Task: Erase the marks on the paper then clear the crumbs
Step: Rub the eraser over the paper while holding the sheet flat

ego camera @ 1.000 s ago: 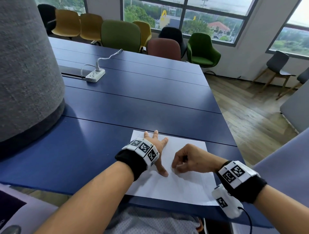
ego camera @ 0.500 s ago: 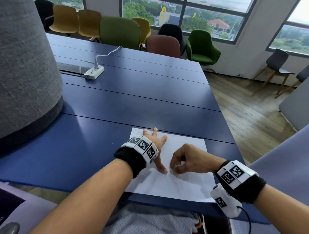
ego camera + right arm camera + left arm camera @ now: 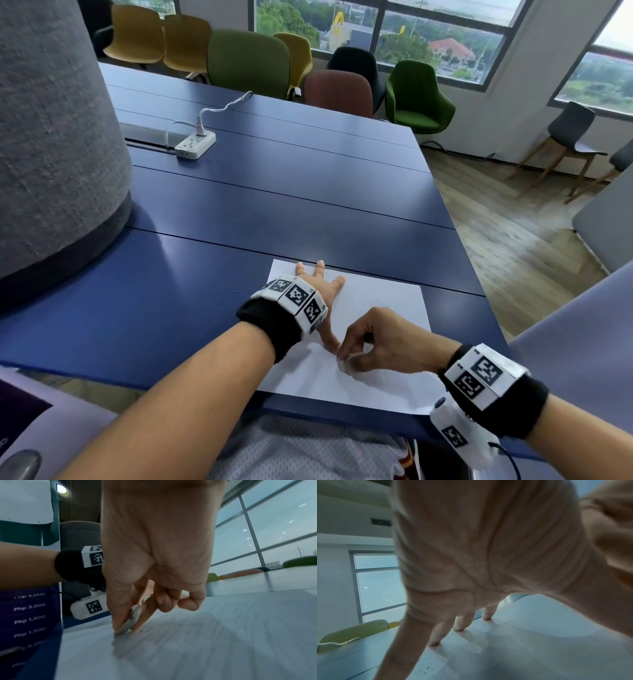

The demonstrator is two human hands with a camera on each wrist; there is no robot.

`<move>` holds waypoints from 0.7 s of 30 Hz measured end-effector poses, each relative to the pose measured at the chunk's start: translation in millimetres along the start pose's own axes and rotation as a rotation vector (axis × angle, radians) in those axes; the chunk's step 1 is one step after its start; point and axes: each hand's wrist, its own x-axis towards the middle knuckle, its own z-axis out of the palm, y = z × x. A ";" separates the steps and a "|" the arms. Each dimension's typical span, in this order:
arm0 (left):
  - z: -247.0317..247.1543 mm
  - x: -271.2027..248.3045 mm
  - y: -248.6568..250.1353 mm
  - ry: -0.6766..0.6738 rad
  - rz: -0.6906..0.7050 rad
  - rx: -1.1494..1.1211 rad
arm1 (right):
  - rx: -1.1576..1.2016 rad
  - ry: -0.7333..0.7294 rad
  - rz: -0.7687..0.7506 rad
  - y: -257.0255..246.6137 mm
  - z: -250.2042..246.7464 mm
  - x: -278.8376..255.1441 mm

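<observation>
The left hand point(image 3: 322, 291) is lying flat with fingers spread straight, pinning the sheet of paper point(image 3: 383, 301) to the blue counter point(image 3: 274, 205) near the paper's far left corner; the left wrist view is showing the fingertips point(image 3: 435, 643) planted on the white surface, gripping nothing. Moving right, the right hand point(image 3: 380, 342) is curling thumb and forefinger round a small, worn, grey-smudged eraser point(image 3: 133, 618) and pressing its lower edge onto the paper, just beside the left thumb.

Progress, by my reading: the erasing step is under way, not finished. Faint dark specks, crumbs or remaining marks, are sitting right at the eraser's tip in the right wrist view, too blurred to tell which. From the head view the sheet is looking almost blank, so little may remain. Clearing the crumbs is not yet started.

The eraser is standing on edge, its long axis tilting steeply, lower end on the paper. The paper is lying flat at the counter's near edge, its long axis running roughly left to right.
</observation>
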 end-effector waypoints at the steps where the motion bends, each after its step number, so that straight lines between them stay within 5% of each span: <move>1: -0.2 0.1 0.0 0.001 0.000 0.004 | -0.010 0.037 0.003 0.8 -1.0 1.5; 6: 0.7 -0.4 -0.8 -0.003 -0.003 -0.017 | -0.008 -0.049 -0.007 -2.5 1.3 -5.8; 10: 0.8 -2.2 -2.4 -0.004 0.012 -0.048 | -0.045 0.045 0.063 8.3 -9.2 -5.8; 14: 0.1 -3.6 -1.2 -0.006 0.003 -0.047 | -0.036 -0.109 0.044 5.8 -6.1 -9.8; 18: 1.7 -2.2 -3.1 0.008 0.011 -0.053 | -0.045 0.055 0.098 14.1 -15.1 -4.1; 21: 1.3 -2.2 -2.8 0.003 0.010 -0.055 | -0.017 -0.067 0.076 11.4 -10.9 -9.6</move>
